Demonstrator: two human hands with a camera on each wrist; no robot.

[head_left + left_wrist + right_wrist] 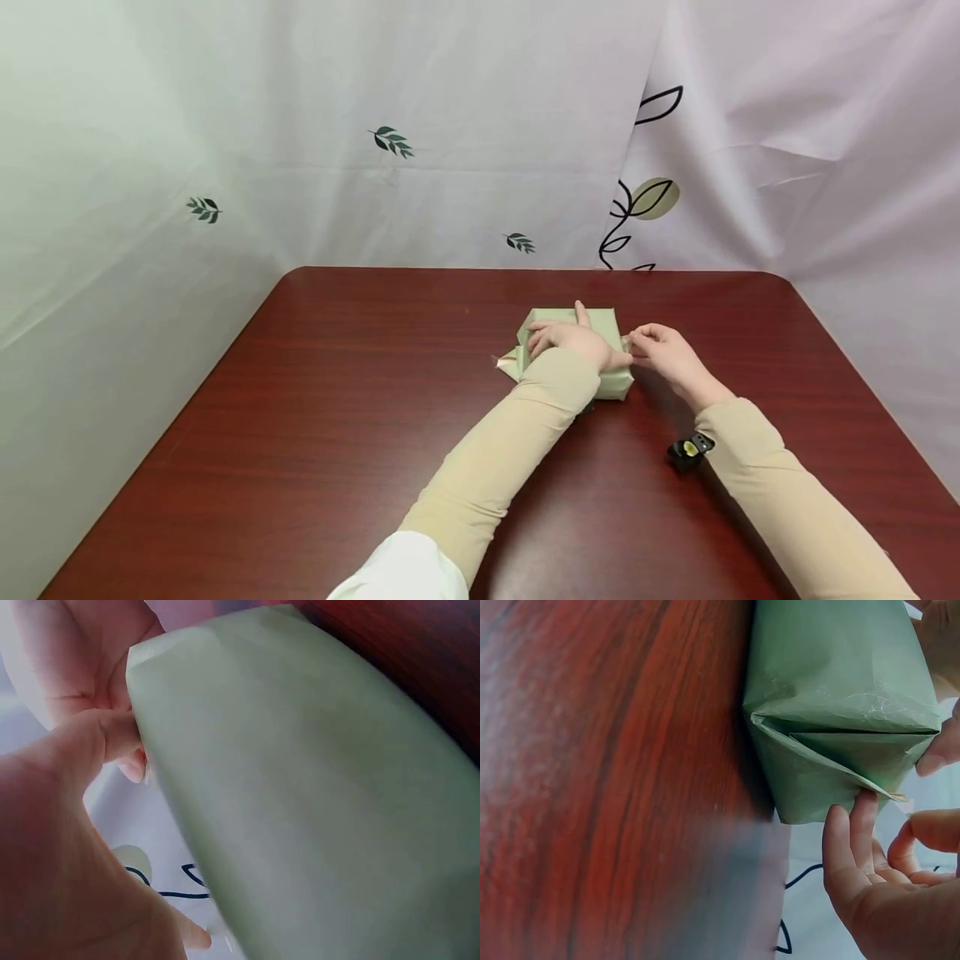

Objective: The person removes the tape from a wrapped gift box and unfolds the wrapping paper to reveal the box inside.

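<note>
A box wrapped in pale green paper (602, 323) sits towards the back of the table. My left hand (573, 340) rests on its top with spread fingers, the thumb at the right edge. At the box's right end, my right hand (667, 354) pinches a small bit of clear tape (905, 804) between thumb and forefinger. The tape is at the tip of the folded end flap (855, 754), and other right fingers touch the paper below it. On the left end, another folded flap (509, 364) sticks out with clear tape on it.
The dark red-brown wooden table (337, 400) extends around the box. A pale curtain (450, 100) with leaf prints stands behind and at the sides. A small black device (686, 452) is at my right wrist.
</note>
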